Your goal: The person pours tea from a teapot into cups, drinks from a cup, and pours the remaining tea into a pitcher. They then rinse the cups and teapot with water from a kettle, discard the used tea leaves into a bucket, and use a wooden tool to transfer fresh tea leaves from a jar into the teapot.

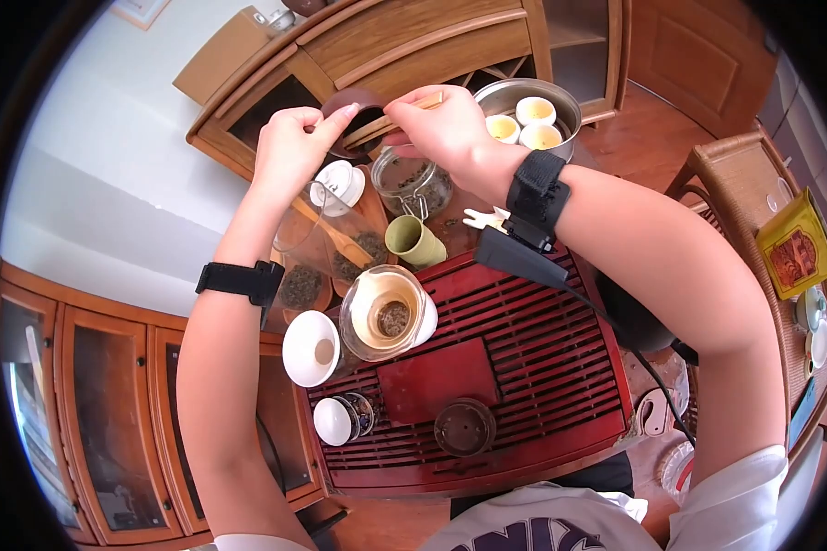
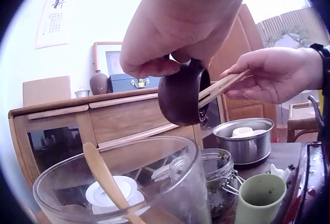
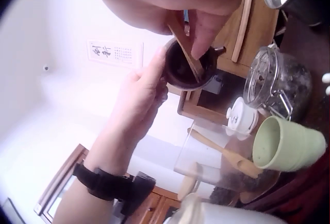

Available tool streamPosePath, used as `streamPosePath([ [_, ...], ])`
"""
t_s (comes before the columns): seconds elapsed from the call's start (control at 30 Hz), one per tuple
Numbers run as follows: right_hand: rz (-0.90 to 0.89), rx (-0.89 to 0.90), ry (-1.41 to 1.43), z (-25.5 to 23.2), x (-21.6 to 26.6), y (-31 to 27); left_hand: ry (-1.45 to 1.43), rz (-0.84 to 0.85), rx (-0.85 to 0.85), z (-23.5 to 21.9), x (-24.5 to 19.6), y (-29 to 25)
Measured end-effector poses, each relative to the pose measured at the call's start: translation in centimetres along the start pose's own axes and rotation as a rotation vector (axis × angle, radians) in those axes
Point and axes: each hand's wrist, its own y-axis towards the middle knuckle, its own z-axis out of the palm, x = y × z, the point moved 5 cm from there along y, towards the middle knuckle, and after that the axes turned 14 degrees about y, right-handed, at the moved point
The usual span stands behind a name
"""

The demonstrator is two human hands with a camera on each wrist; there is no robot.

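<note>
A dark brown teapot [image 1: 349, 103] is tilted on its side in the air, its mouth turned toward the right hand. The left hand [image 1: 292, 147] grips it, thumb and fingers at its edge. Between thumb and fingers the right hand [image 1: 446, 129] pinches wooden tongs [image 1: 377, 131], and their tips reach inside the pot's mouth [image 3: 197, 71]. What lies inside the pot is too dark to tell. Below the hands are a glass jar of dark leaves [image 1: 413, 184] and a green cup [image 1: 415, 241].
On the red slatted tray [image 1: 542, 367] stand a glass vessel with a strainer [image 1: 389, 312], a white bowl [image 1: 311, 349] and a small brown lid [image 1: 465, 427]. A tall clear container [image 2: 175, 183] with a wooden scoop stands left of the jar. A metal pot [image 1: 570, 110] holds several white cups.
</note>
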Motion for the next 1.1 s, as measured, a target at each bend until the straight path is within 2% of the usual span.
streamPosePath([
  [0.07, -0.161, 0.035, -0.269, -0.3, -0.3, 1.5, 0.068, 0.003, 0.011, 0.3, -0.1, 0.0],
  [0.17, -0.242, 0.058, -0.431, -0.1, 0.8, 1.2, 0.086, 0.001, 0.008, 0.5, -0.1, 0.2],
  [0.27, -0.344, 0.042, -0.462, -0.6, 1.0, 1.3, 0.101, 0.012, -0.008, 0.5, -0.9, 0.0],
  [0.5, -0.341, 0.031, -0.498, -1.1, 2.6, 0.6, 0.199, 0.026, 0.004, 0.5, -2.0, 0.1],
  [0.57, -0.475, 0.117, -0.577, -0.6, 3.9, -0.5, 0.236, 0.026, 0.014, 0.2, -1.8, 0.1],
  [0.6, -0.474, 0.119, -0.576, -0.9, 4.1, -0.5, 0.238, 0.025, 0.015, 0.1, -1.5, 0.1],
  [0.67, -0.805, 0.441, -0.869, 0.6, 4.9, -1.7, 0.204, 0.004, 0.027, -0.1, -1.1, 0.2],
  [0.7, -0.805, 0.441, -0.869, 0.7, 5.1, -1.6, 0.204, 0.004, 0.026, -0.2, -0.9, 0.3],
  [0.77, -0.872, 0.619, -1.131, 1.8, 4.5, -1.7, 0.177, 0.037, 0.041, 0.0, -0.7, 0.5],
  [0.87, -0.912, 0.678, -1.211, 2.2, 3.8, -1.7, 0.165, 0.056, 0.059, 0.1, -0.5, 0.7],
  [1.0, -0.886, 0.7, -1.201, 1.7, 3.9, -1.0, 0.122, 0.083, 0.074, 0.1, -0.9, 0.6],
  [1.1, -0.822, 0.795, -1.108, 1.2, 4.2, -0.8, 0.12, 0.085, 0.049, 0.2, -1.0, 0.4],
])
